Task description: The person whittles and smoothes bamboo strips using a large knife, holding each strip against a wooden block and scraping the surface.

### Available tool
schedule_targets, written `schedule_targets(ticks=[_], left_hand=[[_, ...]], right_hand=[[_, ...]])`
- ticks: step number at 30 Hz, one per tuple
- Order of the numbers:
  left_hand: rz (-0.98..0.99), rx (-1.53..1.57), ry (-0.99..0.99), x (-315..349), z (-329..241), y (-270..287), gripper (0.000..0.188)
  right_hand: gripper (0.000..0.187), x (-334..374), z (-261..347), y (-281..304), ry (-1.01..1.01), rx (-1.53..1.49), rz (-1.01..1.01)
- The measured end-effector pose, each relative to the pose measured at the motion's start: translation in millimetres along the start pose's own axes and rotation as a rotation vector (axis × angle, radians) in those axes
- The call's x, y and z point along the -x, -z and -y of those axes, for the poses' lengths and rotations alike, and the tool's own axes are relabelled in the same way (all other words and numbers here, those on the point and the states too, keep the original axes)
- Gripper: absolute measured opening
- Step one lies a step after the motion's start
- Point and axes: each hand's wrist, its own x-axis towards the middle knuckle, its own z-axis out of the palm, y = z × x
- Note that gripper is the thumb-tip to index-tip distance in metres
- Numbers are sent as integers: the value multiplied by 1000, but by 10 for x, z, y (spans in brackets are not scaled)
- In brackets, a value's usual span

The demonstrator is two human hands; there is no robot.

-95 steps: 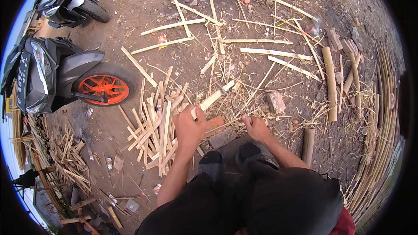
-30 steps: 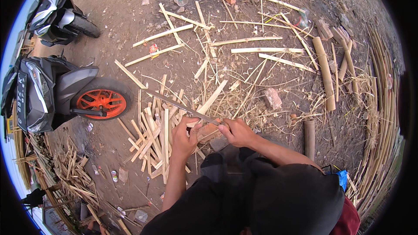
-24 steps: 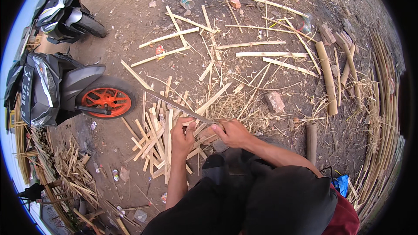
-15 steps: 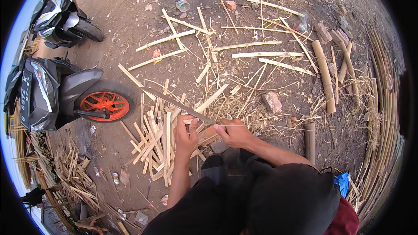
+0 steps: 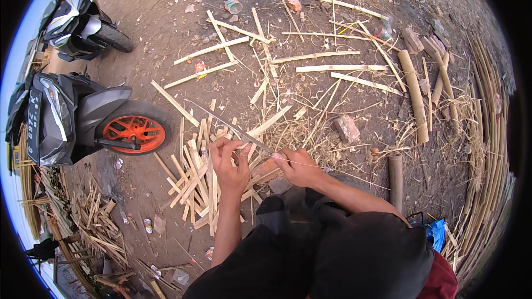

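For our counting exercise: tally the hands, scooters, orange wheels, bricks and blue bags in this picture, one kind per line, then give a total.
Hands: 2, left hand and right hand
Scooters: 2, near scooter and far scooter
Orange wheels: 1, wheel
Bricks: 1, brick
Blue bags: 1, bag
Total: 7

Single head-worn fisheye view, looking steeply down from above the person's lap; near the left hand (image 5: pixel 230 166) and right hand (image 5: pixel 299 167); dirt ground (image 5: pixel 166 33) curving toward the rim
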Motion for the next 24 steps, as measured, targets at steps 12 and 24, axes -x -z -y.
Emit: schedule_targets(ticks=[12,24], left_hand=[[7,-24,-195,-302,-380,495,17],[-62,22,-337,-426,-89,195,24]], right_hand=[[58,199,293,308,23,-90,189],[61,-16,341,405,20,-5,79]])
